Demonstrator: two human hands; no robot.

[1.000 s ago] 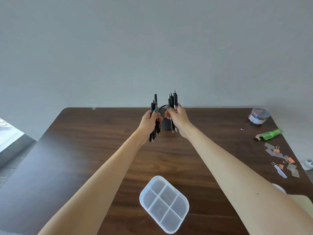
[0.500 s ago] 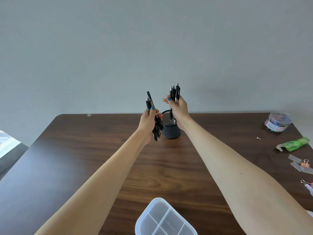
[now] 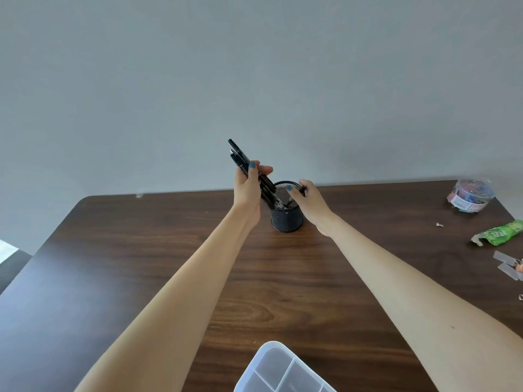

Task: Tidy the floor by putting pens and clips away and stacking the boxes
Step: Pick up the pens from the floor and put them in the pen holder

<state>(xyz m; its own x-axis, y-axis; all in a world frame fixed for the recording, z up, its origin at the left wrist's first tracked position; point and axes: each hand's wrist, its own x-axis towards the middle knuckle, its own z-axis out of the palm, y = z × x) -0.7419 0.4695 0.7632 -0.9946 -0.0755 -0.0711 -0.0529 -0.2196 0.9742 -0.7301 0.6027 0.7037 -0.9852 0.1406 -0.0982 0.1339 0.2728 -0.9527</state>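
Note:
My left hand (image 3: 247, 190) grips a bundle of black pens (image 3: 240, 159), tilted so their lower tips dip into the black mesh pen cup (image 3: 285, 219) at the far middle of the brown table (image 3: 141, 250). My right hand (image 3: 310, 202) sits at the cup's right rim, thumb over the opening and fingers curled on the outside. A few dark pens lie inside the cup. A clear divided box (image 3: 283, 369) sits at the near edge, partly cut off.
At the far right stands a round clear tub of coloured clips (image 3: 469, 195). Near it are a green packet (image 3: 498, 236), a tiny loose clip (image 3: 439, 224), and grey pieces with an orange binder clip (image 3: 509, 264). A grey wall lies behind the table.
My right hand has dropped from above the cup to its rim and no longer holds its pens. My left hand tilted its bundle and lowered the tips into the cup.

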